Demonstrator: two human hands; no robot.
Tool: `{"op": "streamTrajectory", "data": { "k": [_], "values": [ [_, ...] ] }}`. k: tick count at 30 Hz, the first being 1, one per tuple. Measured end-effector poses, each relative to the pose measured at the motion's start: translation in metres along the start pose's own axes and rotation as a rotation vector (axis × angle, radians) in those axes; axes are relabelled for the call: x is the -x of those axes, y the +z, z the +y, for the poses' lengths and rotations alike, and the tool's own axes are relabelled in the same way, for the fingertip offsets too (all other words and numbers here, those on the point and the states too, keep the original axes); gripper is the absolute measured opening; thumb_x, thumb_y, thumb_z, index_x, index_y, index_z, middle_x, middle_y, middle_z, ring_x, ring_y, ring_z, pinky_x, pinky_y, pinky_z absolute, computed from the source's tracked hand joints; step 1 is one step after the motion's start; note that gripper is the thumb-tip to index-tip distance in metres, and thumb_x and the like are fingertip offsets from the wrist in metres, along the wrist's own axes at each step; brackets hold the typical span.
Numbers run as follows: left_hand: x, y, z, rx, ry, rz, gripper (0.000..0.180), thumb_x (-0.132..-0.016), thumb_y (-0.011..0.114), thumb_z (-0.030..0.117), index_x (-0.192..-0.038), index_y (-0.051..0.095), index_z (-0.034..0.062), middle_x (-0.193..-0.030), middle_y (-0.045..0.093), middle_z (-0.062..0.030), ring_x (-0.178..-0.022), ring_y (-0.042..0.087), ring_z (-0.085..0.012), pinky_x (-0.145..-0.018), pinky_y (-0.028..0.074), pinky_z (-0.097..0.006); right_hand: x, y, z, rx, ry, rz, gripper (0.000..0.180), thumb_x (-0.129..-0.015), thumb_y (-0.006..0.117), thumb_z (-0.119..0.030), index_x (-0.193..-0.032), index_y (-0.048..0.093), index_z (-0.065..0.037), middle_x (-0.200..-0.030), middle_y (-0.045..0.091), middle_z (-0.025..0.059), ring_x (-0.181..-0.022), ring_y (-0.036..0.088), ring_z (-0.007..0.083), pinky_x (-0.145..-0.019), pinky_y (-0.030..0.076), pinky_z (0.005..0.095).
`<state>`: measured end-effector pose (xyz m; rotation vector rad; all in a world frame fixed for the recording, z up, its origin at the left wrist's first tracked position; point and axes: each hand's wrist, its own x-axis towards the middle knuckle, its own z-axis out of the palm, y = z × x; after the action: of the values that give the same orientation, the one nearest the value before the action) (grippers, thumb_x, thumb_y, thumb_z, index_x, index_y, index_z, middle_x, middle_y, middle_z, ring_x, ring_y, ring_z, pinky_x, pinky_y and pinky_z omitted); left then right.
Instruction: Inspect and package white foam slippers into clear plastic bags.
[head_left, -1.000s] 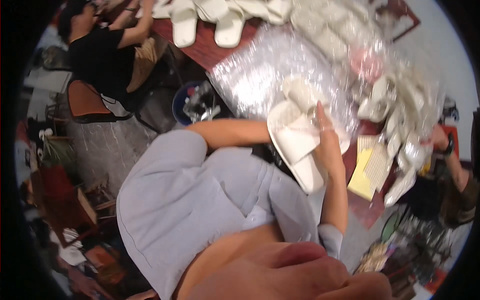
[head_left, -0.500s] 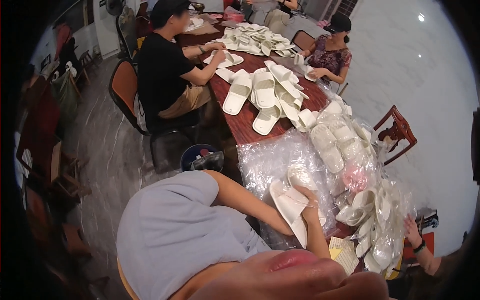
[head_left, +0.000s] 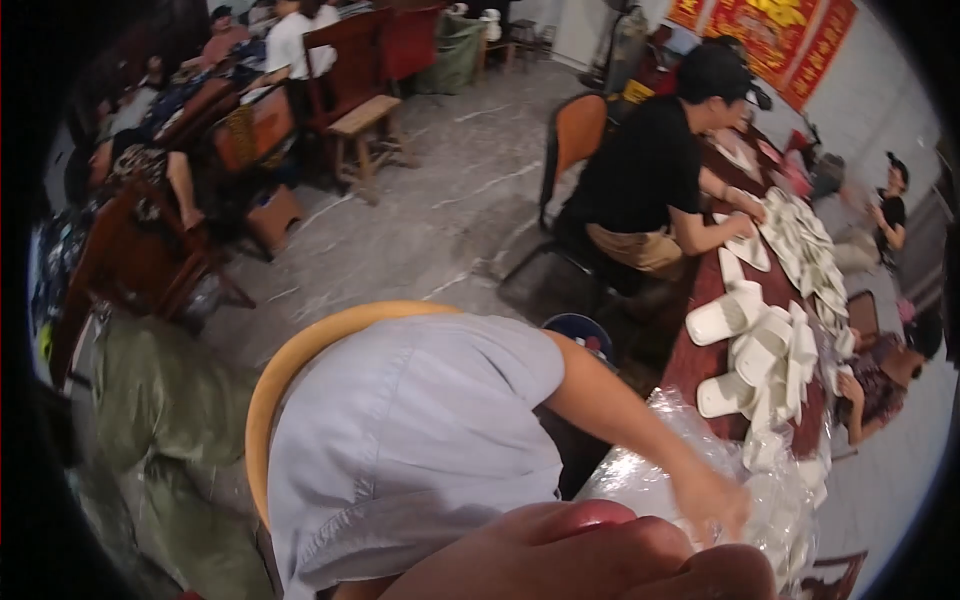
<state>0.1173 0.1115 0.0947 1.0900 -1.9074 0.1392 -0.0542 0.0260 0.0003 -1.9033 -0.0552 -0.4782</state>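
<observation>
Clear plastic bags (head_left: 650,470) are lying in a crumpled, shiny heap at the near end of the long dark-red surface (head_left: 692,378). White slippers (head_left: 760,350) are piling up just beyond them and running on in a row down its length. A co-worker in a pale grey shirt (head_left: 420,440) is sitting on a yellow-rimmed chair (head_left: 290,370) and reaching across to the bags. That co-worker's hand (head_left: 712,503) is resting on the plastic, but it is blurring too much to tell whether its fingers are spread or pinching.

The wearer's own hands are not showing. A skin-coloured shape (head_left: 600,555) is filling the lower edge, too close to the lens to tell what it is, so nothing can be told of the wearer's fingers. Farther along, a person in black (head_left: 650,170) is sitting and working at the slippers.

The bags are looking thin, light and slippery, likely to slide and cling together; pinching one at its open edge would probably work best. The slippers are looking soft, light and not fragile, likely easy to take across the strap or around the middle of the sole.
</observation>
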Motion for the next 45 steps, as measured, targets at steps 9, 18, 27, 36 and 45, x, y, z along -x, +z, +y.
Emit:
{"op": "streamTrajectory", "data": {
  "k": [9, 18, 27, 36, 45],
  "values": [
    [0.01, -0.066, -0.041, -0.494, -0.775, 0.001, 0.071, -0.089, 0.058, 0.056, -0.144, 0.043, 0.014, -0.116, 0.05, -0.0277, -0.114, 0.047, -0.0427, -0.092, 0.036, -0.055, -0.032, -0.011, 0.037, 0.024, -0.143, -0.108, 0.033, -0.081, 0.047, -0.002, -0.106, 0.067, 0.007, -0.11, 0.07, 0.0188, -0.106, 0.065, 0.0324, -0.1, 0.046, 0.0444],
    [0.035, -0.065, -0.056, -0.145, -1.006, -0.067, 0.056, -0.081, 0.067, 0.054, -0.11, 0.068, 0.0062, -0.097, 0.07, -0.0187, -0.094, 0.065, -0.0355, -0.083, 0.051, -0.043, -0.059, -0.027, 0.031, 0.152, -0.292, -0.152, 0.036, -0.078, 0.045, 0.001, -0.106, 0.068, 0.006, -0.111, 0.069, 0.0194, -0.107, 0.064, 0.0337, -0.103, 0.044, 0.046],
    [0.142, -0.039, -0.058, -0.3, -0.975, 0.196, 0.06, -0.085, 0.068, 0.033, -0.137, 0.052, 0.0081, -0.116, 0.065, -0.0226, -0.106, 0.064, -0.0352, -0.093, 0.049, -0.045, 0.054, -0.069, -0.023, 0.434, -0.028, -0.115, 0.04, -0.075, 0.043, 0.005, -0.106, 0.068, 0.006, -0.111, 0.069, 0.02, -0.108, 0.064, 0.035, -0.106, 0.041, 0.0475],
    [0.138, -0.037, -0.049, -0.518, -0.9, 0.049, 0.051, -0.094, 0.056, 0.038, -0.141, 0.048, 0.0212, -0.099, 0.066, -0.024, -0.092, 0.064, -0.0423, -0.083, 0.05, -0.05, 0.106, -0.038, -0.042, 0.568, 0.28, 0.08, 0.047, -0.064, 0.052, 0.013, -0.102, 0.073, -0.007, -0.089, 0.068, 0.0155, -0.085, 0.064, 0.0288, -0.09, 0.047, 0.0355],
    [0.116, -0.06, -0.01, -0.585, -1.126, -0.166, 0.047, -0.095, 0.057, 0.036, -0.14, 0.051, 0.023, -0.098, 0.068, -0.0228, -0.096, 0.065, -0.0401, -0.082, 0.05, -0.043, 0.127, -0.027, -0.045, 0.495, 0.346, 0.268, 0.033, -0.07, 0.067, 0.002, -0.101, 0.074, -0.007, -0.086, 0.069, 0.0144, -0.081, 0.065, 0.0294, -0.074, 0.05, 0.0345]
  ]
}}
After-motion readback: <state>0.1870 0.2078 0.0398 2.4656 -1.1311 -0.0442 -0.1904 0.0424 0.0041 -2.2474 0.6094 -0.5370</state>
